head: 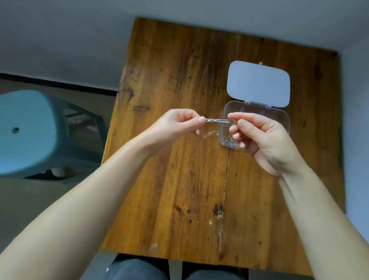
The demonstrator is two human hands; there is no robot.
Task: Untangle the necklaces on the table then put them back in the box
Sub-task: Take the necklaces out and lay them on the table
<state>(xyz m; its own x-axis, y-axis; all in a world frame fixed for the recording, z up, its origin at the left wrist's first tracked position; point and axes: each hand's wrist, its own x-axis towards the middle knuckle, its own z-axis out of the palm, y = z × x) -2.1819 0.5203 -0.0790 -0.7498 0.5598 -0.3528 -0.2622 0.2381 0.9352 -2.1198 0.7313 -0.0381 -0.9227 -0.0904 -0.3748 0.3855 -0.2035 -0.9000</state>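
Note:
A thin silver necklace chain is stretched taut between my two hands above the wooden table. My left hand pinches its left end between thumb and fingers. My right hand pinches the other end, over the clear plastic box. A slack loop of chain hangs below the left hand. The box stands open with its lid laid flat behind it. A small heap of silver chain lies in the box's near left corner, partly hidden by my right fingers.
A teal plastic stool stands on the floor left of the table. Grey walls close in behind the table and on the right. My knees are at the table's near edge.

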